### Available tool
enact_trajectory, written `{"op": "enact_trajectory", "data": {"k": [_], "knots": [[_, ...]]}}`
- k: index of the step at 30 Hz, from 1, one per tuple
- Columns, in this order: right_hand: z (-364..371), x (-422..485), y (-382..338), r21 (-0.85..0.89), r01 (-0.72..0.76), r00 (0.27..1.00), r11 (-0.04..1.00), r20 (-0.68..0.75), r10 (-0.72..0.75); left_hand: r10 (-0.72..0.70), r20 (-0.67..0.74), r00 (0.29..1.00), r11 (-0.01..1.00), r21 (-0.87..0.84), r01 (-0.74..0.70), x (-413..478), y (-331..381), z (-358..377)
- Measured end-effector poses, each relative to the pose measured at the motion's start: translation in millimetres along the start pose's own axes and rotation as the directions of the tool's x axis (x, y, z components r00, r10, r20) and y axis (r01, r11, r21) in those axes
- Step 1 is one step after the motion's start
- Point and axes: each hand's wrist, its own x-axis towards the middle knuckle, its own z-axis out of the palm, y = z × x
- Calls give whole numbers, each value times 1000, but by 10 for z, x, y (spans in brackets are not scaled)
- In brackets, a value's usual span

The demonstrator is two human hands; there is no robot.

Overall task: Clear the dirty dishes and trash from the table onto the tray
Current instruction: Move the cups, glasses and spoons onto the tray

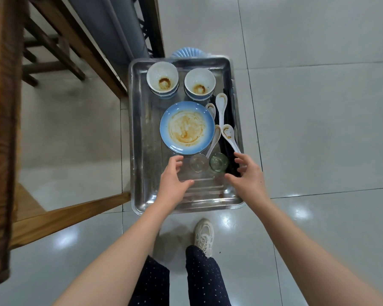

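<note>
A steel tray [142,133] stands below me, loaded with dirty dishes. Two stained white bowls [162,80] [199,84] sit at its far end on stacked bowls. A blue plate [187,128] smeared with sauce lies mid-tray. White spoons [228,134] and black chopsticks [227,115] lie along the right side. A clear glass [198,164] and a green glass [218,162] stand near the front. My left hand [174,182] hovers just left of the clear glass, fingers loosely curved and holding nothing. My right hand [247,175] hovers right of the green glass, also holding nothing.
A wooden table [0,129] fills the left edge, with a wooden chair frame [71,54] beyond it. A blue fluted plastic item [187,53] peeks out behind the tray. Glossy floor tiles surround the tray; my shoe [205,236] and legs are below.
</note>
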Motion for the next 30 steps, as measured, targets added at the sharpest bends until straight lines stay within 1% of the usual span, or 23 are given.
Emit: {"op": "enact_trajectory", "data": {"k": [2,9,12,18,25,30], "knots": [[-113,-117,-172,-1,23,1000,1000,7,-23,-8,-16,1000,1000,11,8,-144,133,-156],[-458,-588,-961,39,109,994,993,14,-109,42,-130,991,999,-24,-45,-734,757,-769],[-593,-806,-1280,58,156,987,986,39,-159,75,-200,977,995,-50,-86,-1016,1009,-1039],[-761,-1109,-1921,26,251,966,968,62,-252,108,-319,942,987,-76,-140,-1524,1375,-1556],[-556,-1456,-2734,29,366,929,930,58,-367,153,-428,891,977,-72,-202,-1957,1469,-2353],[-94,-1827,-3248,-5,493,866,870,104,-490,136,-522,842,966,-119,-230,-2215,1298,-3025]]}}
